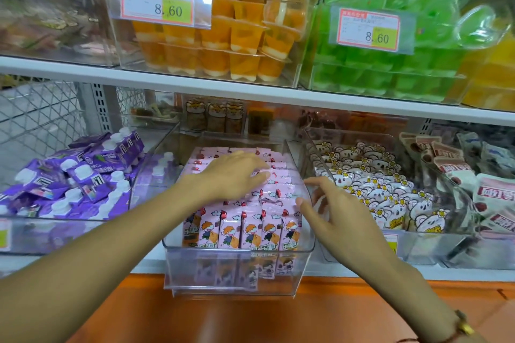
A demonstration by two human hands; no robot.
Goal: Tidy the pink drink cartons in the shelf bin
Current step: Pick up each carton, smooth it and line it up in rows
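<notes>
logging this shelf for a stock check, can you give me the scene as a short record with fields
setting: shop shelf with clear bins
task bin: clear bin pulled forward, holding pink drink cartons in rows
left hand: fingers straight, resting on the carton tops
right hand: open, at the bin's right wall, holding nothing
left neighbour: purple cartons
right neighbour: bear-print packets
shelf above: orange jelly cups, green jelly cups, both tagged 8.60
</notes>
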